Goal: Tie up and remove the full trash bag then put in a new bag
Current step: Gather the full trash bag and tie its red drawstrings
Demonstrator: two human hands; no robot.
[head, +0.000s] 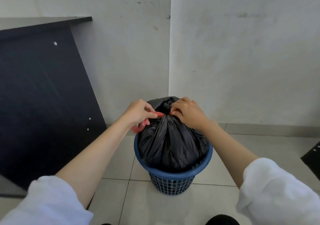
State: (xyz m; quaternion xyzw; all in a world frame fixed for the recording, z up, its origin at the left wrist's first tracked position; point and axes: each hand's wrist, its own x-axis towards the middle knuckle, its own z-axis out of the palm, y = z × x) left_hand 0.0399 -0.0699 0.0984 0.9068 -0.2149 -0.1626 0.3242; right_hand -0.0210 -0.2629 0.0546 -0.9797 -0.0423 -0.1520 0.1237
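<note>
A full black trash bag [170,143] bulges out of a blue perforated plastic bin [173,178] standing on the tiled floor. Its neck is gathered at the top, with a red drawstring [160,114] wrapped around it. My left hand [138,112] pinches the drawstring on the left side of the neck, and a red loop hangs below that hand. My right hand [187,113] grips the other end of the drawstring on the right side of the neck. Both hands touch the bag's neck.
A dark desk panel [43,95] stands close on the left. The white wall [242,51] is right behind the bin. A black perforated object [311,159] pokes in at the right edge. Pale floor tiles [155,207] lie in front of the bin.
</note>
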